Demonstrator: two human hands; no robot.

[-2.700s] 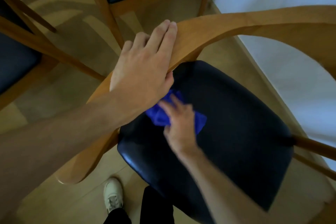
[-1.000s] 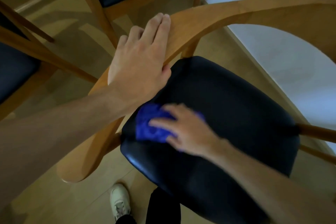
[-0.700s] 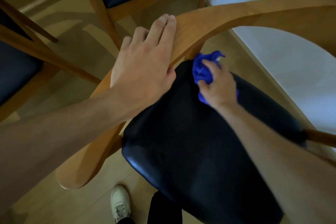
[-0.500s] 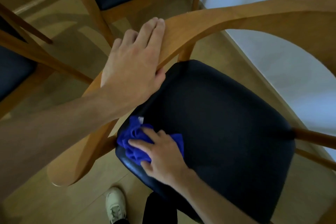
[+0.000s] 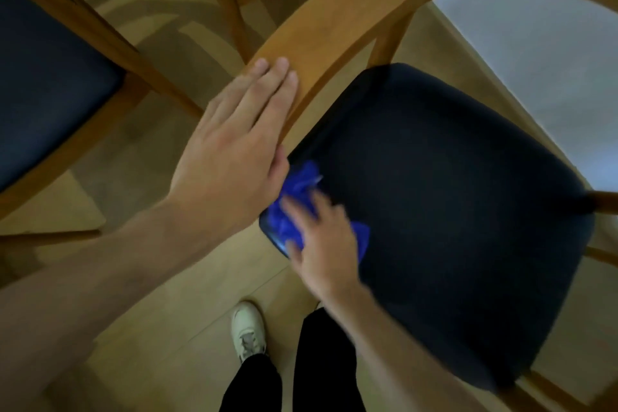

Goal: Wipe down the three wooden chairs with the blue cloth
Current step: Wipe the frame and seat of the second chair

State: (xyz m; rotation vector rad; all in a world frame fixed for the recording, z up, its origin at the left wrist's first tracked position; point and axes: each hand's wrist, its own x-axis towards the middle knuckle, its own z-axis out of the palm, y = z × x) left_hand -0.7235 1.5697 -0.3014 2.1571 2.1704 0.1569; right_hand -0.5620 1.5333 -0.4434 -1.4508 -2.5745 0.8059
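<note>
While left hand (image 5: 230, 157) rests flat on backrest rail (image 5: 334, 10): fingers straight.
Right hand (image 5: 322, 244): blurred, apparently pressing blue cloth (image 5: 297, 201) on seat cushion (image 5: 451, 211).
</note>
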